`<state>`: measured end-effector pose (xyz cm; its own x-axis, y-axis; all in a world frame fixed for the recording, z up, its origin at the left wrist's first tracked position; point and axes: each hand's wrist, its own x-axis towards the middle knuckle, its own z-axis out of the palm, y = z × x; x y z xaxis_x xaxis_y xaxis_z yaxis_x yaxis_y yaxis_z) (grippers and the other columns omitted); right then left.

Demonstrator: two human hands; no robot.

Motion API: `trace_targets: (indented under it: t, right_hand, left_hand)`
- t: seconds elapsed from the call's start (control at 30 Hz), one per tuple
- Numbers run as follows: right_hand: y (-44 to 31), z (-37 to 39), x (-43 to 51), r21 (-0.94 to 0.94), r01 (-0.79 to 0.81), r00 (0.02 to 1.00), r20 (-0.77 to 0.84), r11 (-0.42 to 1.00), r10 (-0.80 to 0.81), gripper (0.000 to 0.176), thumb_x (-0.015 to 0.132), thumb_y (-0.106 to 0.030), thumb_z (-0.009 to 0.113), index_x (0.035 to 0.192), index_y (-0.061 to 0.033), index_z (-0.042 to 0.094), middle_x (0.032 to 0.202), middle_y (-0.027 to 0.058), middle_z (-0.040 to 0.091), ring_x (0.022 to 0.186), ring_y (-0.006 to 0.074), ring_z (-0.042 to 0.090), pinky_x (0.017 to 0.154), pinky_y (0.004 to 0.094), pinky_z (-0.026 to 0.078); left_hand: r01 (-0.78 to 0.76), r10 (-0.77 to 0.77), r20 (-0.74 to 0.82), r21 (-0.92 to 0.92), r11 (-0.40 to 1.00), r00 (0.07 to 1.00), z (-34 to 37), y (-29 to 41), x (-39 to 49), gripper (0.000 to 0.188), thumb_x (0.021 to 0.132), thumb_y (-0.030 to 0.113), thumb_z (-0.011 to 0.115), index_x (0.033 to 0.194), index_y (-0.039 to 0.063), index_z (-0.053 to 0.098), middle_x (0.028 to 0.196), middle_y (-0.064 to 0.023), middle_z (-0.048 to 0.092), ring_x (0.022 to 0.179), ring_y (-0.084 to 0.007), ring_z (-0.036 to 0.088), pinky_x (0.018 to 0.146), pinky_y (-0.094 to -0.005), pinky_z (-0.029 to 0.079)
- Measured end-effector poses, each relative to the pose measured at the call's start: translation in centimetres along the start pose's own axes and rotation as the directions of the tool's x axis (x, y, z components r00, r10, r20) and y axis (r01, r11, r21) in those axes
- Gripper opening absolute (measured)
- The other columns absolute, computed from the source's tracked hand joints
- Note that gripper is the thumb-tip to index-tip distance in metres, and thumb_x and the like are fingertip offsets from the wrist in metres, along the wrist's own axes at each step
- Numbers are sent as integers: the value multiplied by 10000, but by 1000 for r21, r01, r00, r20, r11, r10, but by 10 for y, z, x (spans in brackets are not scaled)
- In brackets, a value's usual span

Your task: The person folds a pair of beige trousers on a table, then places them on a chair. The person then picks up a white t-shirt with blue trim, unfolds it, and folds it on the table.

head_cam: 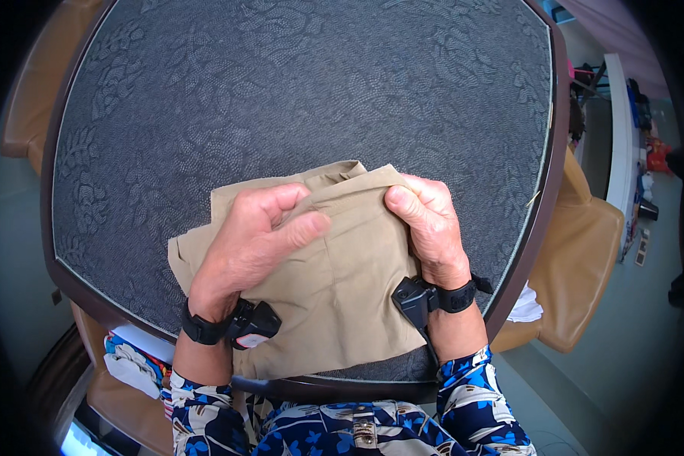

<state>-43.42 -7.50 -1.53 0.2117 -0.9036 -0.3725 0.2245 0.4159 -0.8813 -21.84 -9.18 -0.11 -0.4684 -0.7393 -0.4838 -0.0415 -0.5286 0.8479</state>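
Observation:
A khaki cloth garment, probably trousers or shorts, lies folded in layers at the near edge of the table. Its upper edge, a stitched band, is raised towards the right. My right hand pinches that band's right corner, thumb on top and fingers behind. At the left end of the same band is my left hand, its thumb over the cloth and its index finger curled at the edge; the other fingers are hidden. Both wrists wear black straps with small black devices, which rest over or beside the cloth.
A dark patterned cloth covers the table, which has a brown raised rim. Tan chairs stand around it; the right chair holds a white cloth. Folded clothes lie on the near left chair. A white shelf stands beyond.

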Motion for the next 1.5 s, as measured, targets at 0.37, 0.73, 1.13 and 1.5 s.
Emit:
trace_targets:
  t: [0.37,0.73,1.13,1.5]
  right_hand:
    - [2,-1,0,5,33,999,18,999,-33,289,949,-212,561,1068,34,656,892,49,672,791,90,596,698,238,485]
    - [0,1,0,13,23,1000,2,1000,-23,311,940,-233,579,1072,38,656,910,67,678,803,102,609,715,243,495]
    - [2,0,0,-3,36,999,1,999,-36,319,940,-242,582,1077,37,655,902,60,679,798,96,606,709,241,494]
    - [1,2,0,-6,36,999,-26,999,-36,318,945,-242,576,1085,33,652,904,64,677,792,102,613,701,240,498]
  left_hand:
    - [11,-8,-24,90,996,1000,1,-3,1,166,835,86,649,935,-47,638,809,-7,616,785,-42,519,679,-230,451]
    - [-21,23,-6,151,988,1000,-3,-4,2,134,810,52,611,900,-48,606,763,-19,562,770,-58,489,691,-257,436]
    - [16,-16,7,32,999,1000,0,1,-1,163,820,20,590,964,-49,623,857,15,601,845,-50,519,747,-245,451]
    - [-32,33,29,-60,998,999,-4,0,1,244,860,76,639,1067,-47,597,986,-15,623,908,-56,550,809,-220,465]
